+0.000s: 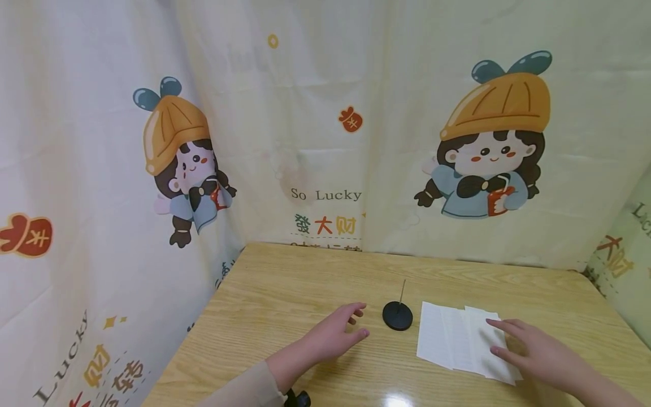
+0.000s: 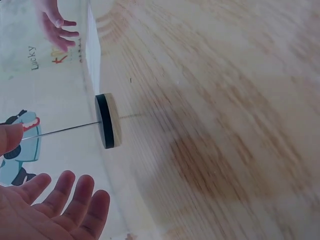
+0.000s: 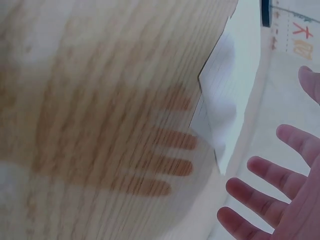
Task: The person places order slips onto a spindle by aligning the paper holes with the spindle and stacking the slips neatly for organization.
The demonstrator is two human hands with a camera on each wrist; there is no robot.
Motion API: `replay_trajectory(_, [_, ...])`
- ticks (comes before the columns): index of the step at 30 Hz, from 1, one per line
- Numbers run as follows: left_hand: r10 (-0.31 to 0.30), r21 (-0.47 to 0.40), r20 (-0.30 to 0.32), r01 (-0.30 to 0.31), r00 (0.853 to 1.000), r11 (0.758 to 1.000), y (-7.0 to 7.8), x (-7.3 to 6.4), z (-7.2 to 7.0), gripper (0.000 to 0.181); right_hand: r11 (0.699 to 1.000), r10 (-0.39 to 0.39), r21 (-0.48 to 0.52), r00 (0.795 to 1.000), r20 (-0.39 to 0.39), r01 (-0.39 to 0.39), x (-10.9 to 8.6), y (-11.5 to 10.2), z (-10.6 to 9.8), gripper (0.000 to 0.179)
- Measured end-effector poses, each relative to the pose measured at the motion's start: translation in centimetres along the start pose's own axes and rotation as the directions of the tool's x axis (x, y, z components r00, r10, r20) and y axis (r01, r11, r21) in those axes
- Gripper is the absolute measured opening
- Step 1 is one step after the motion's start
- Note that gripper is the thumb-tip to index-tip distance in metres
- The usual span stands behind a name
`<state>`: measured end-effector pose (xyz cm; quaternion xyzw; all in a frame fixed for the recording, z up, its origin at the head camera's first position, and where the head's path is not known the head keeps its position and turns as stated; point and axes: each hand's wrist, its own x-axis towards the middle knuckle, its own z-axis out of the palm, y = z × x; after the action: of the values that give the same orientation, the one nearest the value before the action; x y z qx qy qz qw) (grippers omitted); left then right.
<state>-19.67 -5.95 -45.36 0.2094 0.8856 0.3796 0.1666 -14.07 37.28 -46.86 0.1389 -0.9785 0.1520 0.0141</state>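
Note:
A receipt spike [image 1: 398,315] with a round black base and a thin upright metal rod stands on the wooden table. To its right lie several overlapping white paper slips [image 1: 460,339], faintly printed. My left hand [image 1: 333,333] hovers left of the spike, fingers loosely bent and holding nothing; in the left wrist view the spike's black base [image 2: 106,121] is apart from the fingers. Over the right edge of the slips hangs my right hand [image 1: 541,353], its fingers spread and empty. The right wrist view shows the papers [image 3: 232,80] beyond those fingers [image 3: 270,175].
The light wooden tabletop [image 1: 285,282] reaches back to a cream curtain [image 1: 315,135] printed with cartoon figures and lettering. The curtain also runs along the left and right sides. A small black object [image 1: 300,399] shows below my left sleeve at the bottom edge.

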Motion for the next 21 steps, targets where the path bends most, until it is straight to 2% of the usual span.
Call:
replay_trajectory(8, [0.005, -0.016, 0.009, -0.005, 1.000, 1.000, 0.0, 1.3, 0.0, 0.062, 1.000, 0.008, -0.015, 0.999, -0.041, -0.008, 0.3, 1.5, 0.1, 0.057])
replay_trajectory(14, [-0.010, -0.042, 0.025, 0.011, 1.000, 0.999, -0.1, 2.2, 0.0, 0.065, 1.000, 0.011, -0.009, 1.000, -0.002, -0.011, 0.7, 2.4, -0.1, 0.058])
replay_trajectory(21, [-0.016, -0.021, 0.046, 0.017, 0.999, 1.000, 0.1, 2.7, 0.1, 0.064, 1.000, -0.011, -0.006, 1.000, 0.004, 0.011, 1.3, 2.7, 0.0, 0.057])
